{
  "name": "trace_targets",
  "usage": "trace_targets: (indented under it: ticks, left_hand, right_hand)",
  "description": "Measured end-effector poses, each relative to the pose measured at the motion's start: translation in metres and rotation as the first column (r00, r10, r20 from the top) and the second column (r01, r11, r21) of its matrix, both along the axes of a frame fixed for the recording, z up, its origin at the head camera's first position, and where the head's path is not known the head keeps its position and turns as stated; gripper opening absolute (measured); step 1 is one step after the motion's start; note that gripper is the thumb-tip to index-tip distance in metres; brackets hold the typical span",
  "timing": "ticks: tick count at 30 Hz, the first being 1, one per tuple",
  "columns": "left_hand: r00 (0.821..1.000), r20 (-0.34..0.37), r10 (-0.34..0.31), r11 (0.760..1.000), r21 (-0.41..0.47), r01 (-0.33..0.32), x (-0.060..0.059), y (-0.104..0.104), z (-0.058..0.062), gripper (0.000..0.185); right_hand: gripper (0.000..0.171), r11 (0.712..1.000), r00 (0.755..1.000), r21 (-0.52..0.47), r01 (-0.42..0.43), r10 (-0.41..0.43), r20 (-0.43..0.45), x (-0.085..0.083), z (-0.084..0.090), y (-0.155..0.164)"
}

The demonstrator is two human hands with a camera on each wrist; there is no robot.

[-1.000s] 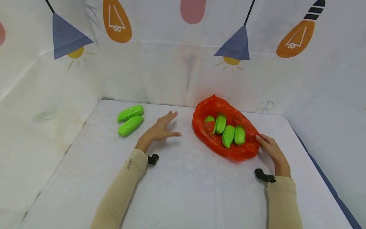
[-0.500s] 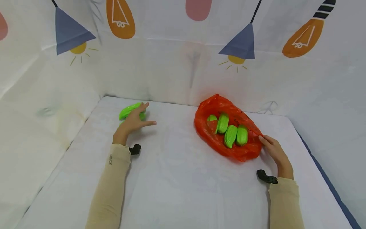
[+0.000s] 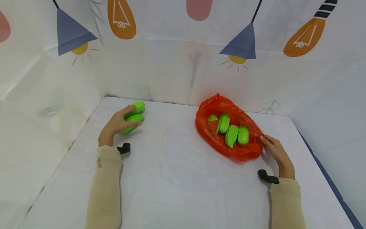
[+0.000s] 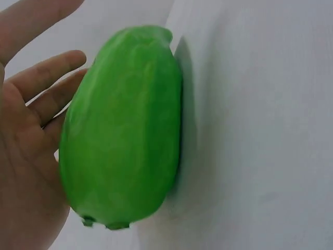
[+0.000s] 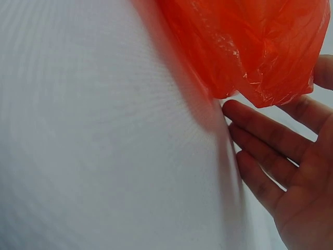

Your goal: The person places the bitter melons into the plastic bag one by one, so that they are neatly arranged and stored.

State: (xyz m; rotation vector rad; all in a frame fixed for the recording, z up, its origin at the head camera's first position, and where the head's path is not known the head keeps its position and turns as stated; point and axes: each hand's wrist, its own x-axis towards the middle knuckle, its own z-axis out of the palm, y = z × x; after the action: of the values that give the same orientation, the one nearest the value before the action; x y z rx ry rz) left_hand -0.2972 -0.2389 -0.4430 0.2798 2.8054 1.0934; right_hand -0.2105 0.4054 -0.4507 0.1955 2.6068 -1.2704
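Note:
Two glossy green gourd-like vegetables lie side by side at the table's back left. My left hand point(image 3: 113, 124) reaches over them, fingers over the rear gourd point(image 3: 139, 107) and thumb across the front gourd point(image 3: 136, 117). In the left wrist view, one green gourd point(image 4: 122, 125) fills the middle, with the fingers spread loosely behind it rather than curled round it. At right, my right hand point(image 3: 278, 154) pinches the rim of a red plastic bag point(image 3: 207, 140) between thumb and forefinger. Its other fingers extend below the bag in the right wrist view. Several green gourds point(image 3: 231, 136) sit inside the bag.
A white cloth covers the table point(image 3: 177, 178). Behind it rises a white curtain point(image 3: 168, 73) printed with lamps and bulbs. Black wrist cameras sit at both cuffs. The table's right edge shows a dark blue strip point(image 3: 323, 168).
My left hand has moved left from mid-table to the two gourds, its fingers now around and over them. My right hand stays at the bag's rim. The view has shifted slightly.

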Motion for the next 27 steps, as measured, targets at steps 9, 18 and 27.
trace_targets:
  ticks: [9,18,27]
  left_hand:
    - [0.997,-0.053,0.051,0.999,-0.01,-0.051,0.001,-0.013,-0.01,0.096]
    - [0.994,-0.066,0.082,0.996,0.041,-0.08,-0.002,-0.016,-0.016,0.094]
    - [0.999,-0.039,0.019,0.99,0.139,-0.014,-0.006,-0.002,-0.022,0.094]
  right_hand:
    - [0.076,1.0,1.0,0.009,-0.002,0.002,-0.01,0.0,-0.002,0.0]
    - [0.075,1.0,1.0,-0.01,-0.01,0.01,-0.021,-0.001,-0.003,0.001]
    - [0.076,1.0,1.0,-0.006,-0.004,0.004,-0.011,0.0,0.0,0.0]
